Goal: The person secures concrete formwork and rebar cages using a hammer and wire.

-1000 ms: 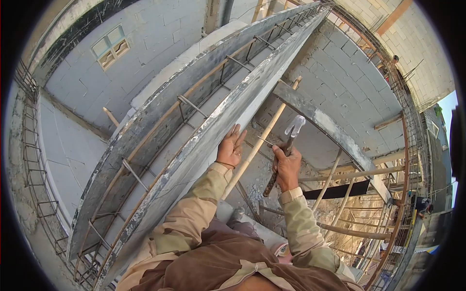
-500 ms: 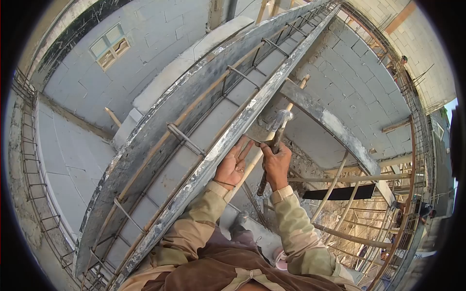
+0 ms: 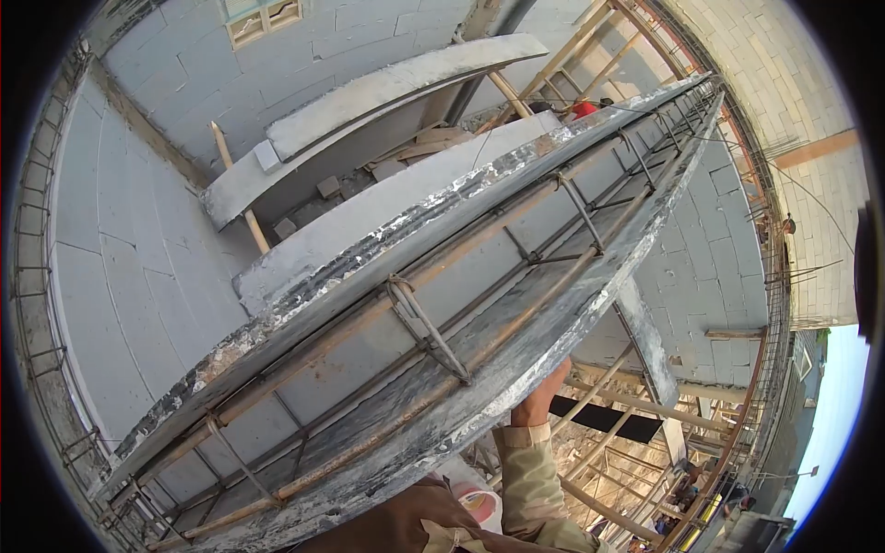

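Observation:
My right hand [image 3: 542, 396] reaches up behind the near formwork board [image 3: 590, 318]. Only the wrist and the back part of the hand show below the board's edge. Its fingers, and anything in them, are hidden. My left hand is out of sight. Inside the long trough between the two boards lies a cage of steel bars with bent stirrups [image 3: 429, 332]. The far formwork board [image 3: 304, 295] has a rough, white-spattered top edge.
A short grey board [image 3: 645, 341] props out beyond the near board. Wooden poles [image 3: 604, 405] and a black strip [image 3: 604, 419] lie lower right above a drop. A bucket [image 3: 484, 507] stands below me. Grey block walls [image 3: 138, 267] surround the trough.
My view has swung up and over the trough. My left hand and the hammer in my right hand have gone out of sight. My right hand is now mostly behind the board.

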`<state>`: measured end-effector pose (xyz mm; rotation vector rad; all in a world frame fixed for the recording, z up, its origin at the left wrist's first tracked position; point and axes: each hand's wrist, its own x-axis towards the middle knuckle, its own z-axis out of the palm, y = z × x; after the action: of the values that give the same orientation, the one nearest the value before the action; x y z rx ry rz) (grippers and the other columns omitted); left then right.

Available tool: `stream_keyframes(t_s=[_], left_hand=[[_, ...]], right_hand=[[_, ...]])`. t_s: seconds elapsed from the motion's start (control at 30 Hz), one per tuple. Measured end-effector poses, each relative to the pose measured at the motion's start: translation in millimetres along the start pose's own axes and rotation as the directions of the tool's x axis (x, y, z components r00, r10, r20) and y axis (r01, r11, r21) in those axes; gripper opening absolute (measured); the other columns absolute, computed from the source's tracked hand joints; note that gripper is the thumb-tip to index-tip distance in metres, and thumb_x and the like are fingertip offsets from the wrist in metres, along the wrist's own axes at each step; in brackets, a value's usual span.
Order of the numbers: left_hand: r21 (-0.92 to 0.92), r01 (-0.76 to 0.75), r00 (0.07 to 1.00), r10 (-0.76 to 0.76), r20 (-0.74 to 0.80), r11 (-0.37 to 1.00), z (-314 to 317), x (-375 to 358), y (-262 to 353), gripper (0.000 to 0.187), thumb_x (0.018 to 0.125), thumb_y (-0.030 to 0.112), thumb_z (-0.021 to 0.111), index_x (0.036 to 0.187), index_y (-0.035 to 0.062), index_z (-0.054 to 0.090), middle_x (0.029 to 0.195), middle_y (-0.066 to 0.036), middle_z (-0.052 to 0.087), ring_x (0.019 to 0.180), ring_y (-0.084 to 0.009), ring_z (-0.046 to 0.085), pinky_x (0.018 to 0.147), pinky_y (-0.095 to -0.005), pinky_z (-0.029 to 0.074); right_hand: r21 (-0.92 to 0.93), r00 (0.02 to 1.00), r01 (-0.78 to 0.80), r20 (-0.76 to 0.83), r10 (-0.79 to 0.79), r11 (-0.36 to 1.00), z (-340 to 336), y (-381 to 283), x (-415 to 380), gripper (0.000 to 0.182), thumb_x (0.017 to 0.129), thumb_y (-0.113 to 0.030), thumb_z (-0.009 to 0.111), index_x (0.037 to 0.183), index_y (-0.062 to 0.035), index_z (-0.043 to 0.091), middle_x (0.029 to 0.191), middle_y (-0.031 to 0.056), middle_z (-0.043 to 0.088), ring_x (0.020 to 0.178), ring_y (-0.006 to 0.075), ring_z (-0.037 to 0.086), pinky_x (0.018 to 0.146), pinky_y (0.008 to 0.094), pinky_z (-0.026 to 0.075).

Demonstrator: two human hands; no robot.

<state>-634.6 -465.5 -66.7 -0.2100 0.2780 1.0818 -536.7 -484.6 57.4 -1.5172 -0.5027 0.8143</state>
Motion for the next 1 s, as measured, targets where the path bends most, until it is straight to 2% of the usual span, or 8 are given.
stream_keyframes(t_s=[0.23, 0.4, 0.47, 0.57, 0.67, 0.7, 0.83, 1.0], left_hand=[[0.123, -0.003, 1.0, 0.001, 0.018, 0.992, 20.4, -9.0, 1.1, 0.042, 0.105, 0.021, 0.048, 0.144, 0.0077, 0.043, 0.15, -0.01, 0.049, 0.136, -0.0224, 0.05, 0.047, -0.0172, 0.035], [0.311, 0.119, 0.991, -0.132, 0.022, 0.943, 21.8, -10.1, -2.9, 0.041, 0.105, 0.02, 0.048, 0.144, 0.0075, 0.044, 0.149, -0.01, 0.05, 0.135, -0.0222, 0.051, 0.047, -0.0173, 0.035], [0.285, 0.139, 0.99, -0.134, -0.036, 0.948, -6.7, -1.1, -4.3, 0.052, 0.103, 0.026, 0.052, 0.15, 0.009, 0.037, 0.158, -0.01, 0.037, 0.143, -0.024, 0.041, 0.049, -0.0152, 0.037], [0.429, 0.182, 0.982, -0.187, -0.032, 0.885, 50.1, -10.0, -1.0, 0.061, 0.102, 0.027, 0.054, 0.155, 0.011, 0.029, 0.163, -0.009, 0.026, 0.149, -0.0241, 0.03, 0.049, -0.0142, 0.038], [0.407, 0.174, 0.984, -0.177, -0.031, 0.897, 59.3, -9.8, -2.7, 0.064, 0.102, 0.027, 0.054, 0.157, 0.0128, 0.025, 0.166, -0.004, 0.021, 0.151, -0.0235, 0.025, 0.05, -0.0141, 0.04], [0.387, 0.177, 0.983, -0.182, -0.024, 0.905, 54.1, -7.7, -3.6, 0.061, 0.103, 0.026, 0.052, 0.157, 0.0134, 0.026, 0.165, 0.001, 0.023, 0.15, -0.0229, 0.026, 0.048, -0.014, 0.04], [0.427, 0.138, 0.989, -0.144, -0.018, 0.893, 51.3, -4.7, -4.7, 0.061, 0.102, 0.028, 0.056, 0.155, 0.0147, 0.03, 0.165, 0.001, 0.023, 0.151, -0.0213, 0.025, 0.048, -0.0137, 0.04], [0.442, 0.107, 0.992, -0.126, 0.012, 0.89, 48.5, -3.9, -6.3, 0.063, 0.103, 0.029, 0.054, 0.157, 0.0136, 0.026, 0.165, 0.0, 0.022, 0.152, -0.0215, 0.02, 0.048, -0.0138, 0.041]], right_hand=[[0.009, 0.994, 0.037, 0.105, -0.038, 0.999, -19.2, 18.8, 19.0, 0.007, 0.09, 0.003, 0.06, 0.084, -0.0008, 0.058, 0.058, 0.0011, 0.052, 0.039, 0.0108, 0.046, 0.035, 0.0258, 0.034], [0.097, 0.989, -0.091, 0.128, 0.078, 0.991, -27.9, 23.0, 28.4, 0.007, 0.09, -0.003, 0.068, 0.086, 0.0001, 0.063, 0.06, -0.001, 0.054, 0.04, 0.0073, 0.044, 0.036, 0.0243, 0.033], [0.124, 0.992, -0.086, 0.1, 0.073, 0.989, -28.7, 23.1, 31.5, 0.004, 0.091, -0.002, 0.067, 0.089, 0.0009, 0.065, 0.059, -0.0008, 0.054, 0.041, 0.007, 0.044, 0.037, 0.0242, 0.034], [0.111, 0.998, -0.03, 0.062, 0.024, 0.993, -32.9, 22.1, 41.3, 0.005, 0.092, -0.003, 0.065, 0.092, 0.0023, 0.066, 0.06, -0.0006, 0.054, 0.042, 0.0065, 0.045, 0.037, 0.0242, 0.035], [0.134, 0.996, -0.049, 0.077, 0.039, 0.99, -33.9, 17.2, 49.0, 0.008, 0.093, -0.003, 0.064, 0.095, 0.0036, 0.067, 0.061, -0.0002, 0.055, 0.041, 0.0062, 0.045, 0.037, 0.0239, 0.035], [0.139, 0.996, -0.058, 0.071, 0.049, 0.989, -31.7, 15.2, 48.9, 0.009, 0.091, -0.004, 0.065, 0.093, 0.0036, 0.069, 0.062, -0.0007, 0.055, 0.046, 0.0058, 0.044, 0.041, 0.0242, 0.035], [0.039, 0.993, 0.085, 0.08, -0.088, 0.996, -26.1, 33.9, 55.7, 0.01, 0.093, -0.004, 0.061, 0.093, 0.0039, 0.068, 0.057, -0.003, 0.051, 0.042, 0.0043, 0.042, 0.038, 0.0232, 0.032], [0.121, 0.994, 0.07, 0.078, -0.079, 0.99, -26.9, 28.2, 53.2, 0.011, 0.093, -0.005, 0.062, 0.092, 0.0036, 0.07, 0.056, -0.003, 0.053, 0.042, 0.0032, 0.041, 0.038, 0.0228, 0.031]])
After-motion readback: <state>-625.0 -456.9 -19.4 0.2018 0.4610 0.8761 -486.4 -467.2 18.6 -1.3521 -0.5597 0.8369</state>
